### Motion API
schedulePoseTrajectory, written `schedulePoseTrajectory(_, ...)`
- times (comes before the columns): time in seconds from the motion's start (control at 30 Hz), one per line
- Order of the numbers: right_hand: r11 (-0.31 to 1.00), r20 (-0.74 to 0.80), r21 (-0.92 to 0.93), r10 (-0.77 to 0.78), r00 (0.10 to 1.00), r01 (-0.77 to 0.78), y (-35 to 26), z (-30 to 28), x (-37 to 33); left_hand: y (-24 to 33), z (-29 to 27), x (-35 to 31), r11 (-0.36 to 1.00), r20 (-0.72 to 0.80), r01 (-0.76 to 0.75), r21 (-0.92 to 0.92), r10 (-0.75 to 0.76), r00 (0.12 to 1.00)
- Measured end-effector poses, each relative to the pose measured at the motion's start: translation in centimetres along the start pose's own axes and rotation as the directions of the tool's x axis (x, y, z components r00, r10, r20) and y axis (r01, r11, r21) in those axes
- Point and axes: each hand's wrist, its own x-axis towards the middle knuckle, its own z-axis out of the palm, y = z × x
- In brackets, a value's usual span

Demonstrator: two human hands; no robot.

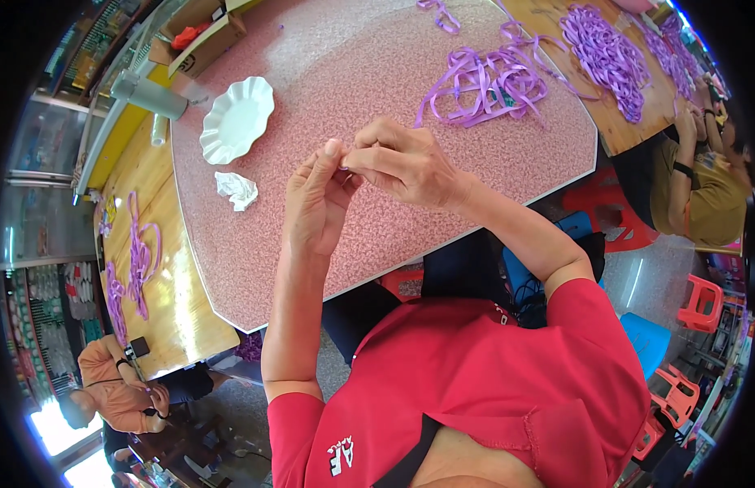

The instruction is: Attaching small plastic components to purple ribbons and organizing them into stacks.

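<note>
Left hand (314,199) and right hand (410,163) together pinch one tiny purple piece (343,167) above the pink surface (377,236). One ribbon tangle (480,84) lies near its right edge, one plate (237,120) and one tissue (237,191) near its left; red stools (701,303) stand beyond.

White lettering (341,457) on a red shirt's (459,366) chest, dark print (187,63) on a cardboard box (221,37)

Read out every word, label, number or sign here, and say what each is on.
Red shirt: white chest lettering, which I won't copy out; white marks near the hem are too small to read.
Cardboard box: dark printing on its side, likewise not copied.
Shelf goods: any print too small.
</note>
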Motion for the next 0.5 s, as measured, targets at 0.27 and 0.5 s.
schedulePoseTrajectory(0.27, 0.998, -0.057, -0.038, 0.045, 0.997, -0.047, 0.2, -0.1, 0.0, -1.3, 0.9, -1.4, 0.938, -0.05, -0.274, 0.21, 0.291, 0.956)
schedulePoseTrajectory(0.5, 0.974, -0.007, 0.062, 0.22, 0.975, -0.219, -0.7, 0.0, 0.2, -2.5, -0.1, -0.6, 0.826, -0.044, -0.414, 0.383, 0.464, 0.885)
